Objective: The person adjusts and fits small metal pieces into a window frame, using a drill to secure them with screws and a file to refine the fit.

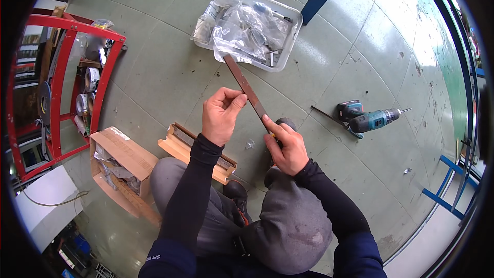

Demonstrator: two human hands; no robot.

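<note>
Slanting across the upper middle of the frame, a long, flat, brown strip (247, 87) runs from just beside the near edge of the tray down to the person's two hands. From where I'm standing, the left hand (221, 116) pinches it partway along between thumb and fingers, while the right hand (288, 149) grasps the lower end, its index finger laid along the strip. A hint of yellow shows under that hand; I can't tell what it is. To keep the strip steady, I'd hold that pinch light but firm, thumb squarely on the flat face, and leave the right hand to govern the angle. I'd mind the far end too: whether it touches the tray (294, 27) is hard to judge, and the loose plastic bags (247, 23) heaped there could snag it. Farther out, a cordless drill (378, 120) rests on the floor at the right, bit pointing away from the hands; a narrow open box (166, 146) and a larger cardboard box (126, 146) sit lower left, near a red rack (74, 26).
</note>
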